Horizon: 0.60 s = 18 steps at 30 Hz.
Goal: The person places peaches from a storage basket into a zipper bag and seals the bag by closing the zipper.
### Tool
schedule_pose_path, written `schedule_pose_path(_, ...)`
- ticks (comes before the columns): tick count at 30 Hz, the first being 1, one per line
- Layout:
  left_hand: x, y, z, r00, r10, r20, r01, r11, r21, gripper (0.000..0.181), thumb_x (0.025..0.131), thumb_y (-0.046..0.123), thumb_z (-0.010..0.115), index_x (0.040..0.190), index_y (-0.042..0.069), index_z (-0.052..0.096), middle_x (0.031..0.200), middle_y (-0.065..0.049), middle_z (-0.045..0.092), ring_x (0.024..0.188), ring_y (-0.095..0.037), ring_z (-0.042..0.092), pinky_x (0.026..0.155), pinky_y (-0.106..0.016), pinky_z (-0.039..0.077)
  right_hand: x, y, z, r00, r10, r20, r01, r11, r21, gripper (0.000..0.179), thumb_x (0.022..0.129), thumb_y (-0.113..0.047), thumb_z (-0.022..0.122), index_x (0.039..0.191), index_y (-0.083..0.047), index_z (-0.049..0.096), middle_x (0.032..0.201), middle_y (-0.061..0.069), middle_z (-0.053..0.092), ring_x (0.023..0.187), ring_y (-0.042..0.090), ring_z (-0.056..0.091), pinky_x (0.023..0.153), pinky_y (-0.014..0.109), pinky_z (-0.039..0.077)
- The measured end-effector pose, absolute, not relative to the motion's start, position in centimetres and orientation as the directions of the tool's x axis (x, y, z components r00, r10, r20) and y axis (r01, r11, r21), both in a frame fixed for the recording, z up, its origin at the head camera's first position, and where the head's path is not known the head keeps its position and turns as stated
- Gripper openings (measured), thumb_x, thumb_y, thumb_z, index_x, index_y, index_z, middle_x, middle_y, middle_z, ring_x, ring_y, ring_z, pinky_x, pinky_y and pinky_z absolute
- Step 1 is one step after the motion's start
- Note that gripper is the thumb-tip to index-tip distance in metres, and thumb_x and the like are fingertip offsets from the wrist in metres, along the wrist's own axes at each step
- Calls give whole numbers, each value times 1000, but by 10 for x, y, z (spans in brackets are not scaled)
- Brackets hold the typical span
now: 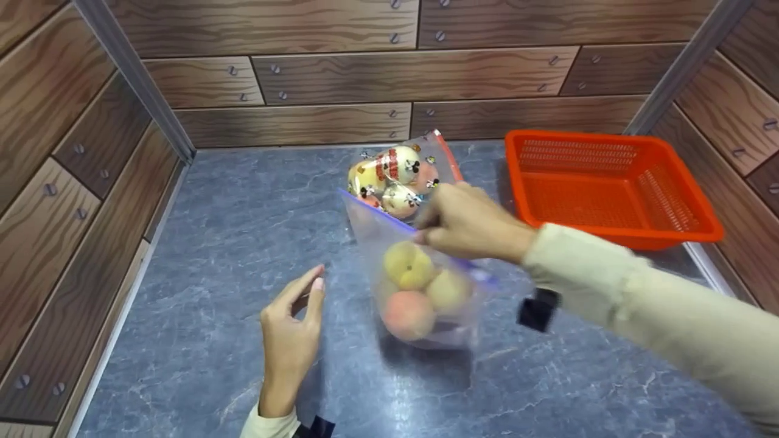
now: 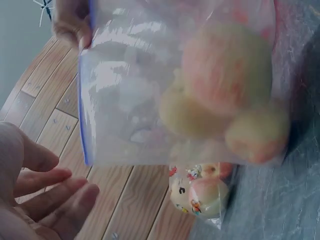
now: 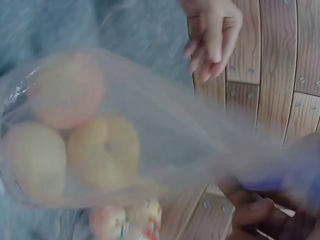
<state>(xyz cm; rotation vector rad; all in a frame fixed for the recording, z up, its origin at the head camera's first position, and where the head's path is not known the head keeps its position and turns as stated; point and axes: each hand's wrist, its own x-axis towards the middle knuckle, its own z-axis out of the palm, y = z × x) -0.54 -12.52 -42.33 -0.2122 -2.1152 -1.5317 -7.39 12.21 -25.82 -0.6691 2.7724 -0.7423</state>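
Observation:
My right hand pinches the blue-purple top edge of a clear zip bag, which hangs over the table. Inside the bag lie three round fruits that look like peaches or apples: a yellow one, a reddish one and a pale one. My left hand is left of the bag, apart from it, its thumb and fingers extended and holding nothing. In the left wrist view, the fingers of that hand show beside the bag's zip edge.
Behind the hanging bag, a printed clear bag with a red zip edge lies on the table, filled with several similar fruits. An orange plastic basket stands at the back right. Wood-patterned walls enclose the grey marbled table.

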Motion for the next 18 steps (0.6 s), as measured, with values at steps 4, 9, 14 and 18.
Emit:
schedule_pose_path(4,-7,-125,-425,-922,-143,359,270,427,863,36,105,21,57,138,5,62,138,-9,63,121,-26,63,107,-39,50,-83,95,-271,-902,-425,-80,-252,667,-701,10,88,-7,75,95,-2,79,94,12,77,77,21,70,64,27,57)
schedule_pose_path(9,-20,-117,-435,-959,-109,263,164,545,822,50,108,31,45,152,5,45,158,-18,38,146,-38,33,121,-59,23,-91,93,-317,-947,-317,-51,-86,402,-912,9,91,-9,74,89,-1,78,85,9,74,75,17,60,69,28,54)
schedule_pose_path(14,-37,-99,-452,-952,28,304,234,706,669,57,108,32,44,152,-3,38,158,-30,29,149,-46,22,121,-64,15,-88,124,-379,-978,-199,-56,12,216,-976,14,91,-12,74,97,0,78,87,9,76,68,11,57,65,22,49)
schedule_pose_path(18,-49,-86,-449,-931,153,332,328,747,578,59,108,36,43,153,-1,37,160,-28,24,151,-42,17,125,-57,9,-83,158,-406,-992,-84,-98,84,155,-984,22,91,-14,76,108,0,77,74,1,70,50,3,41,46,16,34)
